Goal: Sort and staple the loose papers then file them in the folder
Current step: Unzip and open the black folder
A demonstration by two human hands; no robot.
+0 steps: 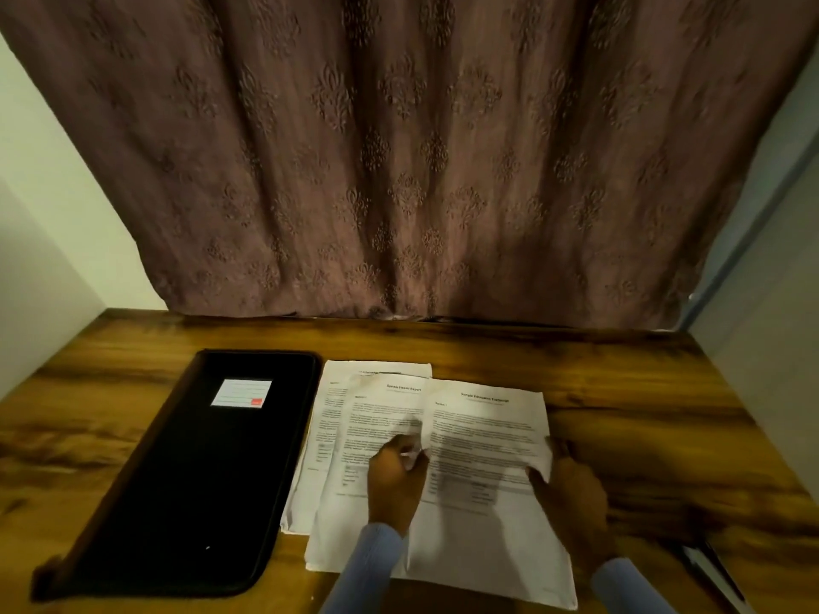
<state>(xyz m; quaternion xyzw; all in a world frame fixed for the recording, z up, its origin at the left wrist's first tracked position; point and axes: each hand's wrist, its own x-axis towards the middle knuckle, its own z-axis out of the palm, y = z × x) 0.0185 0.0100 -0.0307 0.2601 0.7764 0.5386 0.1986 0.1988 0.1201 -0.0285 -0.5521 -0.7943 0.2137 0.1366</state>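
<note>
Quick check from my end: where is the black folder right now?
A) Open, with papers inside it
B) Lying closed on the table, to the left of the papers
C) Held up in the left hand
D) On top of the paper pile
B: the black folder lies flat and closed on the wooden table, left of the spread papers, while both hands are on the top sheet.

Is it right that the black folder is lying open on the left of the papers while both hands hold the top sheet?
Not quite: the head view shows the black folder closed. It does lie left of the papers, and the left hand and right hand hold the top sheet.
</note>
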